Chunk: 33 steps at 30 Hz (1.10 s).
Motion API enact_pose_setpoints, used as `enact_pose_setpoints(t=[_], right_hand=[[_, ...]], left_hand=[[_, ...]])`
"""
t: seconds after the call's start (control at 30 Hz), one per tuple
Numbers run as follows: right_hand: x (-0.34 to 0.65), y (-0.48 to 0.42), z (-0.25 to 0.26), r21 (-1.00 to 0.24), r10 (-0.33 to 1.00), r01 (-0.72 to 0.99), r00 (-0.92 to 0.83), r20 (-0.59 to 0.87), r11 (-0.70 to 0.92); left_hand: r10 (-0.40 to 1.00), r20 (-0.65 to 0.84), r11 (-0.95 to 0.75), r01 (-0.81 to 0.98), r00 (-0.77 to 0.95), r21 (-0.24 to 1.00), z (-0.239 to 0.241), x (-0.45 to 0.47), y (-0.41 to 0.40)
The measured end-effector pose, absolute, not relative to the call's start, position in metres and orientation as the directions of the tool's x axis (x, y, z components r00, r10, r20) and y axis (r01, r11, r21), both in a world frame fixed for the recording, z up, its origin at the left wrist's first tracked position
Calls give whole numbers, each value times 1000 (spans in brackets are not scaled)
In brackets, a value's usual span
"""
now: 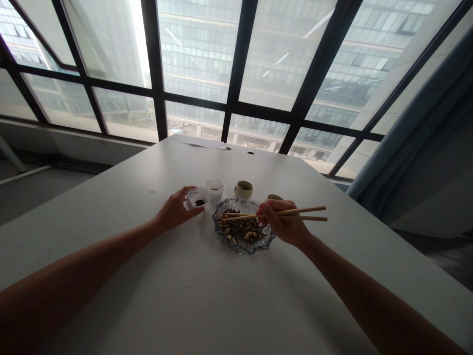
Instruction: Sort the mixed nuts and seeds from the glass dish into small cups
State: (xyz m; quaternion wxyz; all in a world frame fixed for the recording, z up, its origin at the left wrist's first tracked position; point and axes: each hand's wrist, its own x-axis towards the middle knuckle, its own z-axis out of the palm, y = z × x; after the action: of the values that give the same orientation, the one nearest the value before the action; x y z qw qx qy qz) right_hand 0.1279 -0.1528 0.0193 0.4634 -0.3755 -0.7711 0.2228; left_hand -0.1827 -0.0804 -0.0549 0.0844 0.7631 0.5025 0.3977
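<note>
A scalloped glass dish (242, 245) of mixed nuts and dark seeds sits mid-table. My right hand (284, 223) is closed on a pair of wooden chopsticks (306, 213), whose tips reach left over the dish's contents. My left hand (174, 210) grips a small clear plastic cup (197, 197) with a few dark bits inside, just left of the dish. A second small clear cup (215, 190) stands right beside it.
A small pale ceramic cup (243, 189) stands behind the dish, with another partly hidden behind my right hand. Papers (201, 142) lie at the white table's (148, 276) far edge, below large windows. A blue curtain (417, 138) hangs at right.
</note>
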Motion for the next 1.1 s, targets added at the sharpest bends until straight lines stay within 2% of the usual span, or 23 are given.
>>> enact_pose_setpoints(t=[0.1, 0.2, 0.33, 0.43, 0.57, 0.73, 0.83, 0.9, 1.0, 1.1], right_hand=[[124, -150, 16, -717, 802, 362, -312, 510, 596], [120, -148, 13, -802, 851, 290, -234, 470, 523], [122, -144, 9, -881, 901, 196, -37, 431, 430], [131, -137, 2, -939, 927, 43, 154, 343, 341], [152, -128, -13, -963, 952, -139, 233, 196, 232], [167, -128, -23, -962, 951, -188, 274, 142, 198], [163, -136, -20, -955, 923, -137, 326, 206, 262], [158, -147, -17, -929, 878, -28, 338, 339, 369], [150, -167, -15, -829, 788, 168, 259, 559, 533], [145, -180, -17, -741, 727, 239, 159, 668, 628]], left_hand=[[838, 517, -475, 704, 177, 528, -54, -182, -81], [835, 522, -475, 711, 177, 518, -53, -182, -81], [839, 517, -467, 716, 172, 519, -53, -182, -81], [843, 511, -461, 715, 168, 525, -54, -182, -81], [844, 510, -459, 712, 163, 531, -57, -183, -79], [856, 492, -440, 723, 159, 533, -56, -183, -80], [866, 484, -411, 736, 130, 538, -57, -183, -79], [885, 464, -331, 763, 46, 556, -60, -185, -75], [897, 432, -202, 779, -96, 593, -65, -190, -66], [905, 399, -146, 777, -145, 612, -65, -194, -63]])
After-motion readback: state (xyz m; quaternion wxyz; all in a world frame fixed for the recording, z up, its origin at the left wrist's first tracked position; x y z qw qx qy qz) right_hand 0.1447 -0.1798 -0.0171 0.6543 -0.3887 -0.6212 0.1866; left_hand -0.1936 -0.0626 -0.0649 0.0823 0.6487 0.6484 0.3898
